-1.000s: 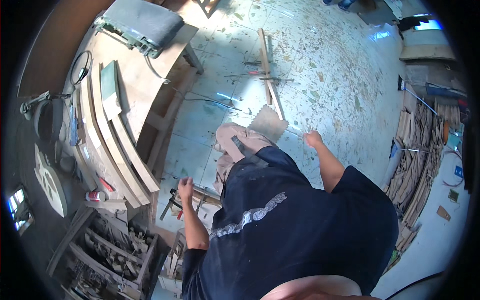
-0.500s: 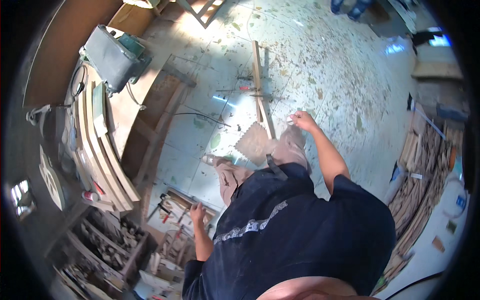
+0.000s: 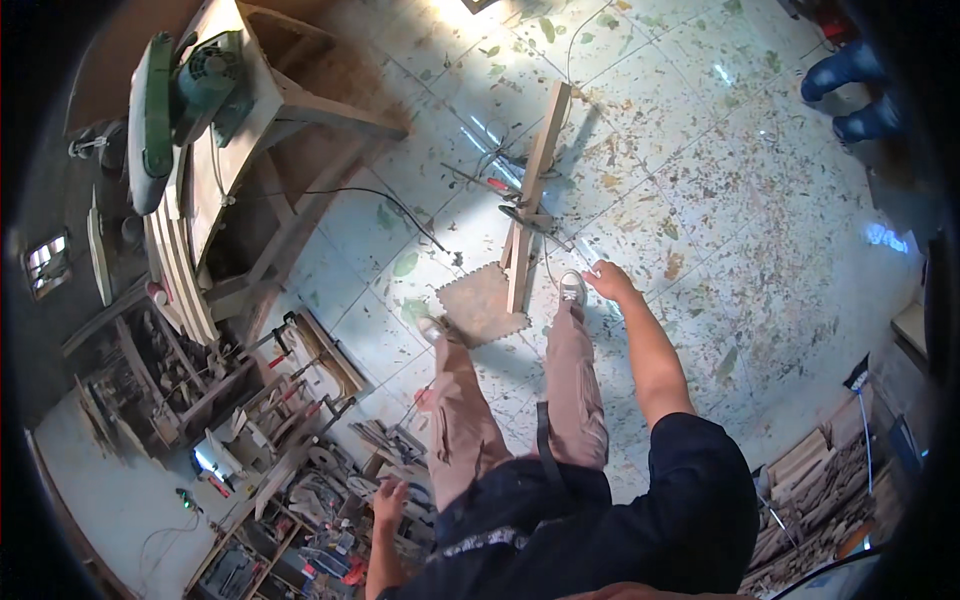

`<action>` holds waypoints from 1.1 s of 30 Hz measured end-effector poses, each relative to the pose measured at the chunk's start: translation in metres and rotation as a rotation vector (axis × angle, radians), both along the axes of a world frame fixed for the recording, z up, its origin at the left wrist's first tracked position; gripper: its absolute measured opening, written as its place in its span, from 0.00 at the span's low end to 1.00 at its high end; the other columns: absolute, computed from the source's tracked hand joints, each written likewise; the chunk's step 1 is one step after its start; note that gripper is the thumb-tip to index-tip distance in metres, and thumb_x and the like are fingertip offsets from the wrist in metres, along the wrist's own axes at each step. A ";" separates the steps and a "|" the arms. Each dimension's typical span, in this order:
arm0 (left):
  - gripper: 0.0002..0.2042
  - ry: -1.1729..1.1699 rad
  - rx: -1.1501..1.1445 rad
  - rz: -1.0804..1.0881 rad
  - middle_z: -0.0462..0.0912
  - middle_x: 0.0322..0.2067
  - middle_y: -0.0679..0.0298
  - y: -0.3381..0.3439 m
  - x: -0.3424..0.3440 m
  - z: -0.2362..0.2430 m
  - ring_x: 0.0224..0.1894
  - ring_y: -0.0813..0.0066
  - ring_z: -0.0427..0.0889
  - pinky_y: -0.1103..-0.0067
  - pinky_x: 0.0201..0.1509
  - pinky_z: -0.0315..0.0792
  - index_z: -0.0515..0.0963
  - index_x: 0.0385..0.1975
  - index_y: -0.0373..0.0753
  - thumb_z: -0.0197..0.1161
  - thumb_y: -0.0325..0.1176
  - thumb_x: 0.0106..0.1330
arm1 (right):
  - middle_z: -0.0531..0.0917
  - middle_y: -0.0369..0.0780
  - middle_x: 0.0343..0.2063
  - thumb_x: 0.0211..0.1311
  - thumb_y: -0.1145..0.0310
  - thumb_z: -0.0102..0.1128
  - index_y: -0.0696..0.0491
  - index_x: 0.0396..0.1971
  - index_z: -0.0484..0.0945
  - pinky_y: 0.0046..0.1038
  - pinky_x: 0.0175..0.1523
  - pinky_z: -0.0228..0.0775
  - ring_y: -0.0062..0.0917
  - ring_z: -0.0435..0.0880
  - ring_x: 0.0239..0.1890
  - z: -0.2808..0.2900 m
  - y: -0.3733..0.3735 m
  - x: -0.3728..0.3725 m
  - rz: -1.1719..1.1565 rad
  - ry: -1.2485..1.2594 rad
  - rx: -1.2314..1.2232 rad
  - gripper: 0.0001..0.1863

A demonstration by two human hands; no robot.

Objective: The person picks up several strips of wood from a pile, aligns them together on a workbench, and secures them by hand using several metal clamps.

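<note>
Your left hand (image 3: 388,502) is hanging near the cluttered shelving (image 3: 298,528), fingers loosely curled; whether they are touching cannot be told. Ahead, partly over the brown mat (image 3: 478,306), the wooden bars (image 3: 544,150) are lying on the floor (image 3: 340,262); you are standing safest with your shoes (image 3: 572,290) clear of them. Your right hand (image 3: 612,282) is hovering right of the bars, fingers bent, closure likewise indeterminate.

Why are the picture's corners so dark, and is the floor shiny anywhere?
Head view: the fisheye lens leaves dark corners and bends straight edges; head view again: bright glare streaks the floor left of the wooden beam, whose shadow falls rightward.
</note>
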State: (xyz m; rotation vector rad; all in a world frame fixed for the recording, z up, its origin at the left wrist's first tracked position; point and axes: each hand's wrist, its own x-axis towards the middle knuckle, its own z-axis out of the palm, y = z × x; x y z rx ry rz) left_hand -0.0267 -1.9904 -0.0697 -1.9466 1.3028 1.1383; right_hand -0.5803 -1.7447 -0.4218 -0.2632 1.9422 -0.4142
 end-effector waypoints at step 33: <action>0.12 0.077 -0.009 0.716 0.83 0.37 0.65 0.242 -0.018 -0.020 0.39 0.72 0.83 0.75 0.43 0.74 0.76 0.43 0.37 0.61 0.37 0.65 | 0.81 0.55 0.36 0.55 0.57 0.56 0.61 0.34 0.80 0.40 0.48 0.71 0.47 0.81 0.41 -0.026 -0.172 -0.036 0.318 0.458 -0.300 0.20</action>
